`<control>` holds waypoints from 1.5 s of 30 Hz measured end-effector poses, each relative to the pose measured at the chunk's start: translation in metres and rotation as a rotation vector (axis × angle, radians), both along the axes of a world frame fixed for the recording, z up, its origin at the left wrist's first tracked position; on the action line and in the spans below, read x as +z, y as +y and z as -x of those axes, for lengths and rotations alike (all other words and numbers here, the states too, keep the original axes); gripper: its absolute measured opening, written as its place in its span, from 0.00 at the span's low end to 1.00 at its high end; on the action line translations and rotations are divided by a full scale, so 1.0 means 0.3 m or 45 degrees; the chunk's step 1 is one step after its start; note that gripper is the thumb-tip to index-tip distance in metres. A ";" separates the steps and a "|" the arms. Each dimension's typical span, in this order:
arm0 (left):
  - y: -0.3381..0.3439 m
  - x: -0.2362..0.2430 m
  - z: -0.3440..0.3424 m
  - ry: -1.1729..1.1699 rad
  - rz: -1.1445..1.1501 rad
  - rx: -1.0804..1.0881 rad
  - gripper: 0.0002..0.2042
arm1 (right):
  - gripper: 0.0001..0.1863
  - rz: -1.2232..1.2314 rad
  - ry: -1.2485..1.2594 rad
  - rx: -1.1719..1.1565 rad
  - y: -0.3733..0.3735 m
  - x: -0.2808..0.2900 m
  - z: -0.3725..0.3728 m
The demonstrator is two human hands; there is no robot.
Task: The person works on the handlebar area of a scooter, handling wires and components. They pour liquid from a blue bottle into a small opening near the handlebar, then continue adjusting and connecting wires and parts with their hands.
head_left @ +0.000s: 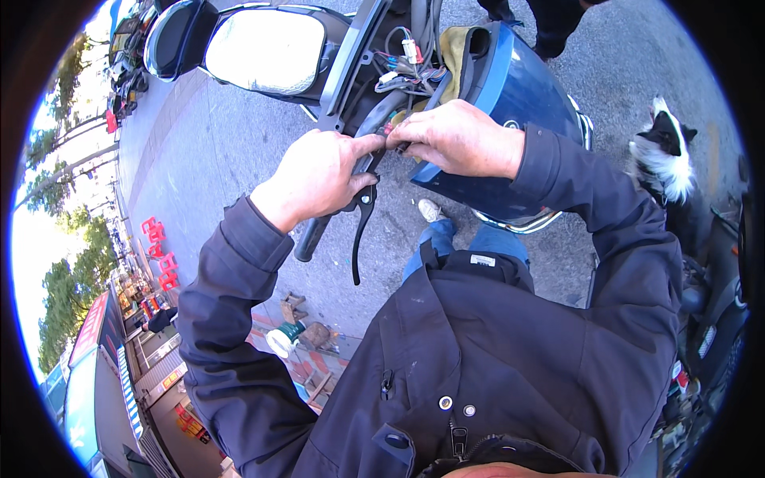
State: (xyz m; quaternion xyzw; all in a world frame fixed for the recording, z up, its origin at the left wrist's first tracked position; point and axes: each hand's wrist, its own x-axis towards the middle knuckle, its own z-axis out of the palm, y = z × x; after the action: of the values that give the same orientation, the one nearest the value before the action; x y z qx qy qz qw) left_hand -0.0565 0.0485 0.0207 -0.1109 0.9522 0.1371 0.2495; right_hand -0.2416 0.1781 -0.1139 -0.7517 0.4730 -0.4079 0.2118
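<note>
My left hand (315, 171) is closed round the scooter's handlebar, its thumb beside the black brake lever (365, 227) and its index finger reaching toward my other hand. Below it the black rubber grip (311, 240) sticks out. With fingertips pinched together, my right hand (462, 142) meets that index finger at the bar; what it pinches is hidden, though a small dark piece shows under the fingers. Just beyond both hands lies a bundle of exposed wires (410, 80) with a white and red connector (412, 51). A blue front panel (522, 88) stands at the right.
A mirror (267, 49) and a dark rounded case (179, 38) are at the far left. Yellowish cloth (456, 60) lies by the wires. A black and white dog (668, 151) is at right, near parked vehicles (721, 319). Another person's dark-clothed legs (554, 28) stand beyond the scooter.
</note>
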 end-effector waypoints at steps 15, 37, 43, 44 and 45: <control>0.004 0.008 0.019 -0.064 0.039 -0.013 0.25 | 0.16 -0.201 -0.064 -0.206 -0.016 -0.031 -0.043; 0.060 0.065 -0.060 0.220 0.137 0.200 0.23 | 0.15 -0.083 -0.307 -0.271 -0.040 -0.066 -0.077; 0.099 0.083 -0.247 0.414 0.188 0.461 0.22 | 0.14 -0.185 -0.238 -0.267 -0.061 -0.057 -0.079; 0.104 0.079 -0.288 0.438 0.199 0.534 0.22 | 0.13 -0.198 -0.256 -0.247 -0.066 -0.056 -0.076; 0.105 0.072 -0.330 0.461 0.210 0.606 0.22 | 0.13 -0.212 -0.275 -0.227 -0.072 -0.053 -0.075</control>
State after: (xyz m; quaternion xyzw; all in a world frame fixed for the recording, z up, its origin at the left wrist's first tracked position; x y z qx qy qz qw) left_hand 0.0424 0.0801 0.0424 -0.3243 0.9364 0.1316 0.0267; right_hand -0.2191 0.1564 -0.1299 -0.6383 0.5445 -0.4630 0.2859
